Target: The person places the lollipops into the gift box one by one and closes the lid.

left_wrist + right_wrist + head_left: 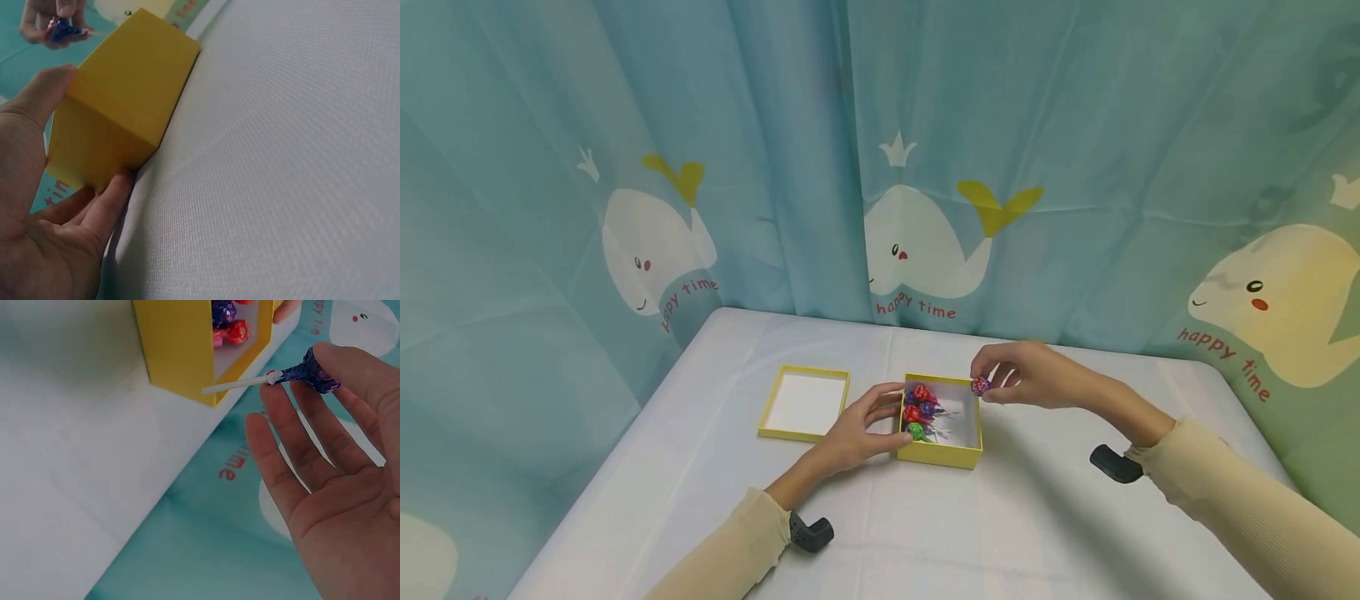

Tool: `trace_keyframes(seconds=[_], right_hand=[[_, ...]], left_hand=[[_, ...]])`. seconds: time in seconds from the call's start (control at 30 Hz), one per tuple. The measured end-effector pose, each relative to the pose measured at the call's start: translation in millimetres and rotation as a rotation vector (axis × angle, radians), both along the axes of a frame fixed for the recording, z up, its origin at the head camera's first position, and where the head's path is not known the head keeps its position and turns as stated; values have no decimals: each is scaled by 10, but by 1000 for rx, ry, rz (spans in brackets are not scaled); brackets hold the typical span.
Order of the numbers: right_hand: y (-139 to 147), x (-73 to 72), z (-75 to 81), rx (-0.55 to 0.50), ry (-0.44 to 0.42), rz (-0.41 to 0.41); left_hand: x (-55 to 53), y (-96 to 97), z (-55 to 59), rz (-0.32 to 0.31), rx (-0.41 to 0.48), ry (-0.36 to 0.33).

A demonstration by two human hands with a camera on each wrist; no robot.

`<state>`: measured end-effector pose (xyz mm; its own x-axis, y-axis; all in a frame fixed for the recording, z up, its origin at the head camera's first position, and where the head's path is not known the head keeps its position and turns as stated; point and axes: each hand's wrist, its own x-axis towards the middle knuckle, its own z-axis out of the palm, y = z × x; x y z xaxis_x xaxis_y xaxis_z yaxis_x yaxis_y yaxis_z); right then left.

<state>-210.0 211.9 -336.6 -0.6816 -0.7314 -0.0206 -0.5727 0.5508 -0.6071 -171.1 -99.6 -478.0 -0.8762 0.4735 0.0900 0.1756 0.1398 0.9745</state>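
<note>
A yellow open-topped box (940, 454) stands on the table with several wrapped lollipops (922, 410) in its left half, red, purple and green, their white sticks pointing right. My left hand (853, 433) holds the box from the left; in the left wrist view its thumb and fingers lie on two sides of the yellow wall (131, 75). Over the box's right rim, my right hand (1037, 375) pinches a purple lollipop (315, 372) by its wrapped head between thumb and fingers. Its white stick (237, 384) juts out toward the box in the right wrist view.
A shallow yellow-edged lid (805, 404), white inside, lies left of the box. White cloth (925, 525) covers the table. A blue-green curtain (790, 167) printed with whales hangs along the table's back and sides.
</note>
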Motion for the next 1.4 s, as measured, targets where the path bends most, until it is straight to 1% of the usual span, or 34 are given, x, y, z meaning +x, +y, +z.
trace_keyframes(seconds=[0.17,0.27,0.47,0.63,0.8,0.9,1.07,1.17,1.4], right_hand=[[-153,-34,-1,-9,14,35],[-241,-51,-40,-28,6,48],[-429,-49,-209,-43,-33,42],[-546,-32,-379,-34,-40,46],[-617,1,-505,-12,-51,39],[-647,25,-553,-12,-48,43],[-682,49,-617,-33,-36,53],[-694,49,-650,-32,-21,45],[-702,46,-688,-50,29,54]], left_hand=[[-5,-2,-3,-1,-2,9],[-12,-2,-4,0,4,6],[-12,-1,3,-2,9,-12],[-7,7,4,-2,10,-18],[-6,7,-13,-8,10,-5],[-7,4,-13,-5,10,-16],[-1,1,-3,-14,35,-23],[6,3,15,-21,44,-18],[2,-2,11,-12,18,-15]])
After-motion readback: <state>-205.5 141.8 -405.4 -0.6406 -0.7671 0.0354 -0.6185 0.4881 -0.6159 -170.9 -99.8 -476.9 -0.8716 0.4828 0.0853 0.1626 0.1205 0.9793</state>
